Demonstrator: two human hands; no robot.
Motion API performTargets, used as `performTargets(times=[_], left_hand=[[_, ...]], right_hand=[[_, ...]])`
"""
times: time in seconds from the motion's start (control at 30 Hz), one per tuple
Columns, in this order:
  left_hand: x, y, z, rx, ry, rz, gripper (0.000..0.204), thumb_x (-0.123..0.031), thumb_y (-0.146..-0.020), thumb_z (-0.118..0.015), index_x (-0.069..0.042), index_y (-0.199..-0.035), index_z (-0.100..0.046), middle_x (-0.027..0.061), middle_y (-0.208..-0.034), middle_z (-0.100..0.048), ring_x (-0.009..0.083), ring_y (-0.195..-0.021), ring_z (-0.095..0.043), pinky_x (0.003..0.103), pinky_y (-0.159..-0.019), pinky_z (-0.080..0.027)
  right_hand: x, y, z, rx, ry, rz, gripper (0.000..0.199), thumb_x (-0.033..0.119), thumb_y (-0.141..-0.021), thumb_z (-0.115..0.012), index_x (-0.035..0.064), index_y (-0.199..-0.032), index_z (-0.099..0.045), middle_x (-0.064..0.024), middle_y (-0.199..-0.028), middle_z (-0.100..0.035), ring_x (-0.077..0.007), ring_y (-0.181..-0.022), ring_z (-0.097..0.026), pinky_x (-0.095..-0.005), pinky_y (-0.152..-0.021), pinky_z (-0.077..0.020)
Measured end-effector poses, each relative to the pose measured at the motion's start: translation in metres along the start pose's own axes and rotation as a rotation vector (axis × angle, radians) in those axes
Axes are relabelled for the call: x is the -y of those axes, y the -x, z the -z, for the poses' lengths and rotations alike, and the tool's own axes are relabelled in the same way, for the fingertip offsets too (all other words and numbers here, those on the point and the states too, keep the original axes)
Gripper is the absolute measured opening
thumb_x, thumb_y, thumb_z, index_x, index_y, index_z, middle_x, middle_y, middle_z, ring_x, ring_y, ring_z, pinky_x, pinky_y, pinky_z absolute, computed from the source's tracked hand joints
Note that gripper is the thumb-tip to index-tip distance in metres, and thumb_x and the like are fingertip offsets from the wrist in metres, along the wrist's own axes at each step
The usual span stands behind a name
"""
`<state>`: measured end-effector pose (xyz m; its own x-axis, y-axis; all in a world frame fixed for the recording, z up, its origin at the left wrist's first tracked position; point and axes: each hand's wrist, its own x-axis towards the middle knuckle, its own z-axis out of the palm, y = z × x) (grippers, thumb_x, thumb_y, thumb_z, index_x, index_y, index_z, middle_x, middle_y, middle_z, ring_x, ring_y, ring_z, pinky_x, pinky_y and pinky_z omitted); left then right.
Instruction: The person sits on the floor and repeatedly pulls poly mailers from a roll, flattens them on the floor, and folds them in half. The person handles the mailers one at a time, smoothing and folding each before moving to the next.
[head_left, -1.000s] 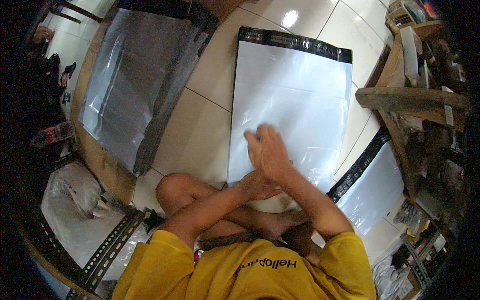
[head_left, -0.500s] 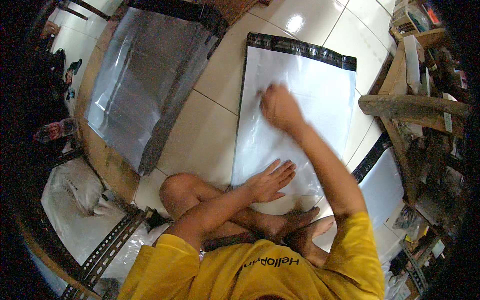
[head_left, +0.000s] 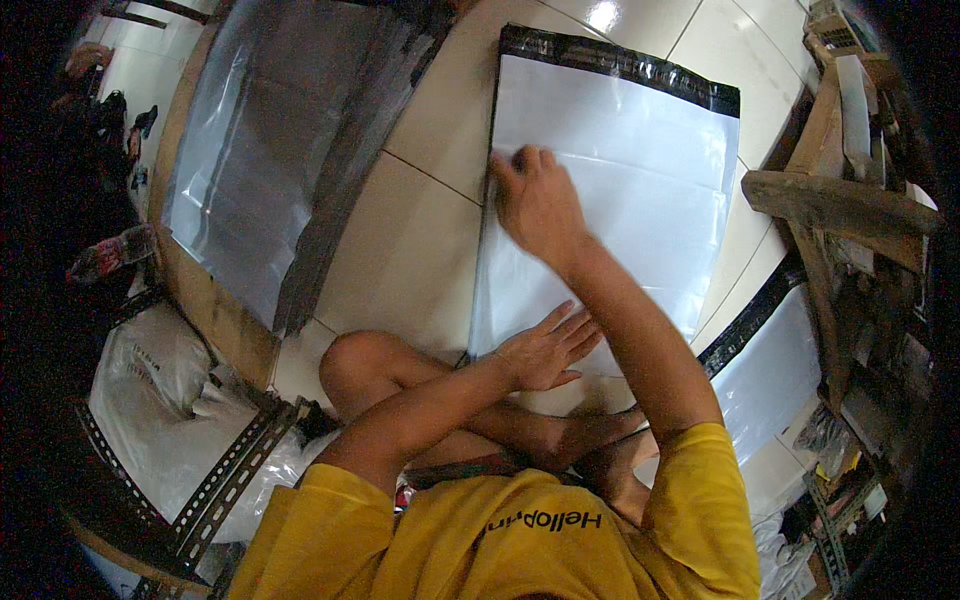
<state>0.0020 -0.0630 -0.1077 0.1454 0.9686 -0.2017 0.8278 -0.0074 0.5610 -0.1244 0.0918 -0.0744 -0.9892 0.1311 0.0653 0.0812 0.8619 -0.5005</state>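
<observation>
1. The right hand [head_left: 537,200] has slid further up and left on the white plastic bag [head_left: 640,150] since half a second ago.
2. The left hand [head_left: 545,350] stays flat, fingers spread, on the bag's near end.
3. The bag – smooth, glossy, rectangular, black-edged – lies on the tiled floor [head_left: 410,250].

Both hands flat on white mailer bag [head_left: 640,170]: left hand [head_left: 545,350] near edge, right hand [head_left: 537,200] farther up.

White mailer bag [head_left: 620,180] on tiled floor [head_left: 410,260]

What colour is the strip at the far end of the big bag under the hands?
Black, on the white bag; the strip shows in the head view.
</observation>
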Motion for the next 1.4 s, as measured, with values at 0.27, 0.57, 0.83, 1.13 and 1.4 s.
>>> performTargets(times=[0.27,0.57,0.83,1.13,1.4], left_hand=[[-0.006,0.001,0.016,-0.044,-0.171,-0.002,0.084,-0.057,-0.094,-0.048,0.002,-0.152,-0.033,0.0191,-0.164,-0.024,0.0336,-0.154,-0.014,0.054,-0.124,-0.006],[-0.001,0.005,0.031,-0.242,0.272,0.110,0.079,-0.049,-0.093,-0.059,0.004,-0.148,-0.039,0.0255,-0.159,-0.029,0.0390,-0.149,-0.024,0.053,-0.122,-0.019],[0.073,0.009,0.098,-0.568,0.262,1.202,0.072,-0.035,-0.081,-0.069,0.008,-0.135,-0.048,0.0301,-0.132,-0.050,0.0464,-0.125,-0.048,0.053,-0.109,-0.038],[0.101,-0.017,0.106,-0.454,0.267,1.375,0.066,-0.028,-0.079,-0.067,0.008,-0.129,-0.046,0.0329,-0.132,-0.051,0.0455,-0.127,-0.049,0.054,-0.109,-0.039],[0.114,-0.010,0.101,-0.725,0.543,1.272,0.053,-0.019,-0.085,-0.055,0.011,-0.128,-0.050,0.0341,-0.131,-0.056,0.0468,-0.123,-0.054,0.048,-0.108,-0.042]], right_hand=[[-0.062,-0.088,0.011,0.084,0.207,0.028,0.038,0.018,-0.087,-0.062,0.0059,-0.123,-0.062,-0.0243,-0.109,-0.064,-0.0381,-0.103,-0.062,-0.0471,-0.090,-0.0515],[-0.119,0.103,0.133,-0.393,0.101,-0.657,0.046,0.023,-0.091,-0.063,-0.0051,-0.128,-0.057,-0.0278,-0.121,-0.060,-0.0416,-0.113,-0.058,-0.0462,-0.103,-0.0441],[-0.176,0.177,0.103,-0.062,-0.225,-1.106,0.064,0.042,-0.085,-0.067,-0.0070,-0.125,-0.055,-0.0351,-0.125,-0.056,-0.0461,-0.118,-0.058,-0.0494,-0.102,-0.0466],[-0.157,0.168,0.094,-0.173,-0.395,-1.055,0.066,0.028,-0.092,-0.059,-0.0048,-0.142,-0.033,-0.0377,-0.123,-0.059,-0.0489,-0.112,-0.061,-0.0479,-0.103,-0.0464],[-0.146,0.184,0.087,-0.322,-0.358,-0.944,0.036,0.018,-0.092,-0.054,-0.0067,-0.118,-0.061,-0.0295,-0.116,-0.066,-0.0436,-0.110,-0.063,-0.0485,-0.098,-0.0480]])
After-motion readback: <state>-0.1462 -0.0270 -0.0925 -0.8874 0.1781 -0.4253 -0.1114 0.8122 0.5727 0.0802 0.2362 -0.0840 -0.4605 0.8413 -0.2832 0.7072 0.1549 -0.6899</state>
